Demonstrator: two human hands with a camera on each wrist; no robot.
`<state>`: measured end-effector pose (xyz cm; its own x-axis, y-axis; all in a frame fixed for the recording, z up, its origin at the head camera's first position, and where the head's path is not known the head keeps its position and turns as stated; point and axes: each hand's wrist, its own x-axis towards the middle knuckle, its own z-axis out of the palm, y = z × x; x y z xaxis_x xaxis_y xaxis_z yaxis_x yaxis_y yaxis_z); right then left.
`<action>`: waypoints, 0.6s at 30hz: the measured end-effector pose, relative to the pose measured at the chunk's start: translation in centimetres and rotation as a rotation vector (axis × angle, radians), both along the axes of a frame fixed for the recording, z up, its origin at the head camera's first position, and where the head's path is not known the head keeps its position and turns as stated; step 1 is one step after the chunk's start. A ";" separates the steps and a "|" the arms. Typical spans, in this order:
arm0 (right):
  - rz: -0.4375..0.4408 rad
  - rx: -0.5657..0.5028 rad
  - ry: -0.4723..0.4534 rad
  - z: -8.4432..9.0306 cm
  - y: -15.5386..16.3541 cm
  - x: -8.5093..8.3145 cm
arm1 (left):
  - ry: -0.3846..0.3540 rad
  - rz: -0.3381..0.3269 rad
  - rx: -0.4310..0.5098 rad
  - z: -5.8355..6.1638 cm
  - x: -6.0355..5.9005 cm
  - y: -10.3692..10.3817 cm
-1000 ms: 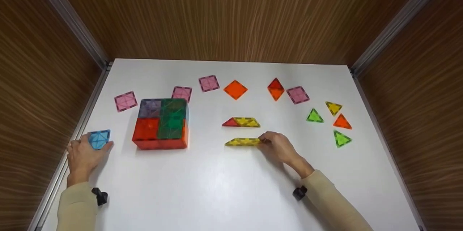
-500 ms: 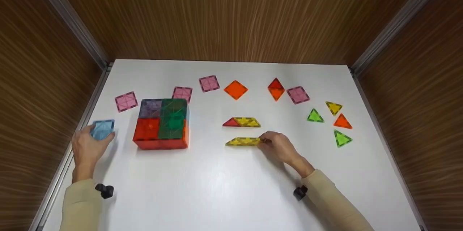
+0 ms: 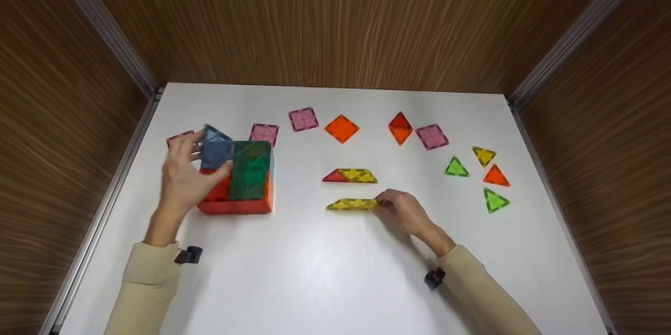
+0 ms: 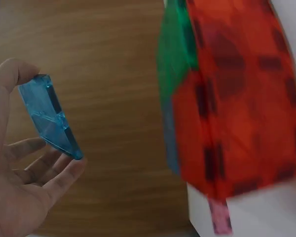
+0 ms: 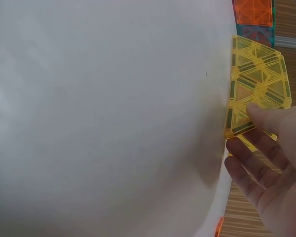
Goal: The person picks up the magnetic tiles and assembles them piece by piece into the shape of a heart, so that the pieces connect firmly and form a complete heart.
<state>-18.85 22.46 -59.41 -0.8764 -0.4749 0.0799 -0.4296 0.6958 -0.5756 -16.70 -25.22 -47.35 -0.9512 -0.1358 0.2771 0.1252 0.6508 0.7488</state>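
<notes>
My left hand (image 3: 187,175) holds a clear blue square magnetic tile (image 4: 45,111) by its edges, between thumb and fingers. In the head view the tile overlaps the back left of a box of magnetic tiles (image 3: 250,170), green and red on top with red sides. The left wrist view shows a gap between tile and box. My right hand (image 3: 409,214) pinches the right end of a yellow trapezoid of triangle tiles (image 5: 256,74), standing upright on the white table (image 3: 314,272). Behind it is a similar strip, red and yellow (image 3: 356,175).
Pink square tiles (image 3: 303,119) lie along the back, with an orange square (image 3: 342,128) and a red-orange diamond (image 3: 400,128). Loose green (image 3: 456,168), yellow (image 3: 483,156) and orange (image 3: 497,175) triangles lie at the right. Wood-grain walls (image 3: 335,20) enclose the table.
My left hand has lifted the blue tile from the table's left side and carried it right and away from me, over the box. The right hand has kept its place on the yellow trapezoid.
</notes>
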 end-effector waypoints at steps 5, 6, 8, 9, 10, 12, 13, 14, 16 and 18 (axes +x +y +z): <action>-0.009 0.006 -0.013 0.1 0.0 0.1 | 0.007 -0.181 -0.013 -0.1 -0.6 4.5; -0.010 0.005 -0.013 0.1 0.0 0.1 | -0.001 -0.218 -0.022 -0.3 -0.7 5.5; -0.007 0.004 -0.008 0.0 0.0 0.1 | -0.023 -0.292 -0.035 -0.8 -0.9 7.3; -0.006 0.003 -0.007 0.0 0.0 0.1 | -0.041 -0.329 -0.039 -1.2 -1.0 8.2; -0.004 0.005 -0.002 0.0 0.1 0.1 | -0.054 -0.367 -0.045 -1.6 -1.1 9.1; 0.001 0.007 0.003 0.0 0.1 0.0 | -0.090 -0.437 -0.055 -2.7 -1.2 10.6; 0.001 0.010 0.004 0.0 0.1 0.0 | -0.110 -0.470 -0.066 -3.2 -1.3 11.3; 0.001 0.012 0.002 0.1 0.0 0.1 | -0.131 -0.502 -0.077 -3.8 -1.4 11.9; -0.001 0.017 -0.002 0.1 0.0 0.1 | -0.177 -0.555 -0.101 -4.9 -1.6 13.1; -0.001 0.020 -0.004 0.1 0.0 0.1 | -0.225 -0.593 -0.121 -5.9 -1.9 14.0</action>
